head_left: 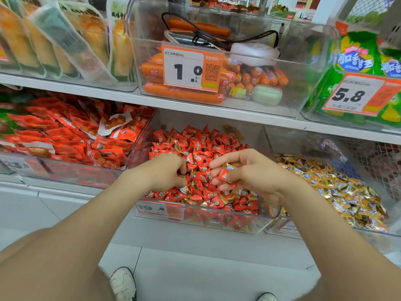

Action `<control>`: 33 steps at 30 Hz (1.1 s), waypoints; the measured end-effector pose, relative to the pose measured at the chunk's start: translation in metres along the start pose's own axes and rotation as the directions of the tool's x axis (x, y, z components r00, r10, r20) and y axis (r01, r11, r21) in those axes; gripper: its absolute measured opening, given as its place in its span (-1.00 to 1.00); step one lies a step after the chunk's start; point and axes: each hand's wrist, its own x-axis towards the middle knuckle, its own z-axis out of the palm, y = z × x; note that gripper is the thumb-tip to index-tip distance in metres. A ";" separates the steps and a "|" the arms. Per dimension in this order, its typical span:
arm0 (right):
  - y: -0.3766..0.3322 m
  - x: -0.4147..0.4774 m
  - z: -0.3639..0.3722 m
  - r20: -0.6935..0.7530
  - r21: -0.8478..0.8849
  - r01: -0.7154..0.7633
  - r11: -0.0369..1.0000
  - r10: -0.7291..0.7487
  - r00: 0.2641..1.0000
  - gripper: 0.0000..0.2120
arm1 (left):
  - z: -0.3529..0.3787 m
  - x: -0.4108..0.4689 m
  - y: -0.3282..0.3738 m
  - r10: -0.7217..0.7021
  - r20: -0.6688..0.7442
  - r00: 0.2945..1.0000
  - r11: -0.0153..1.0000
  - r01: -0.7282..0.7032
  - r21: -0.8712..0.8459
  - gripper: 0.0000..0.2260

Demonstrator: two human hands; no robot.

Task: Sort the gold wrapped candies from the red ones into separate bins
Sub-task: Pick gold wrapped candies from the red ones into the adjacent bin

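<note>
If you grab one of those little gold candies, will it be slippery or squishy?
Probably light: the right hand holds a gold candy and a red candy in its fingers together. Its shiny wrapper looks crinkly, maybe slippery. Pillow-shaped, it likely won't roll.

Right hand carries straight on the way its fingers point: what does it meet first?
Probably the left hand: the right hand, pinching wrapped candies, points leftward at that hand's curled fingers. Angled lower, it meets the pile of red wrapped candies in the clear plastic bin. Depth unclear.
</note>
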 end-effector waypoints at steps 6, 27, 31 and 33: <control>0.004 0.004 0.000 -0.030 -0.164 -0.024 0.986 0.019 0.999 -0.57 | 0.016 0.006 0.001 -0.013 -0.010 1.000 0.992 0.014 0.124 -0.51; 0.013 0.005 -0.013 -0.067 -0.716 0.067 0.695 -0.164 0.984 -0.58 | -0.002 -0.013 0.029 0.030 0.009 1.000 0.977 -0.028 -0.210 -0.73; 0.030 0.009 -0.001 0.098 -0.889 0.130 0.439 -0.095 0.991 -0.67 | 0.001 -0.012 0.037 0.050 0.132 0.990 0.952 -0.007 -0.307 -0.84; 0.035 0.013 0.004 0.111 -0.911 0.126 0.393 -0.060 0.992 -0.62 | 0.001 -0.010 0.035 0.092 0.189 0.978 0.964 -0.040 -0.264 -0.91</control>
